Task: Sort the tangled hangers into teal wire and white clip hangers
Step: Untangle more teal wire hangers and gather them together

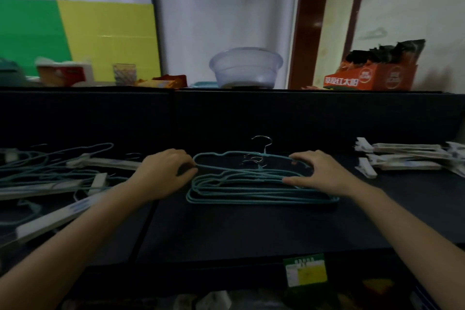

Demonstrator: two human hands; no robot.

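Note:
A flat stack of several teal wire hangers (251,185) lies in the middle of the black table, metal hooks pointing away from me. My left hand (164,171) is closed on the stack's left end. My right hand (318,171) rests on the right end, fingers spread over the wires. At the left lies a tangled heap of teal wire and white clip hangers (52,178). At the right edge sits a separate stack of white clip hangers (407,157).
The black table (226,229) has a raised black back wall. Behind it stand a clear plastic basin (245,68), an orange carton (370,77), a glass cup (124,73) and snack packs. A green-yellow label (305,273) sits below the front edge.

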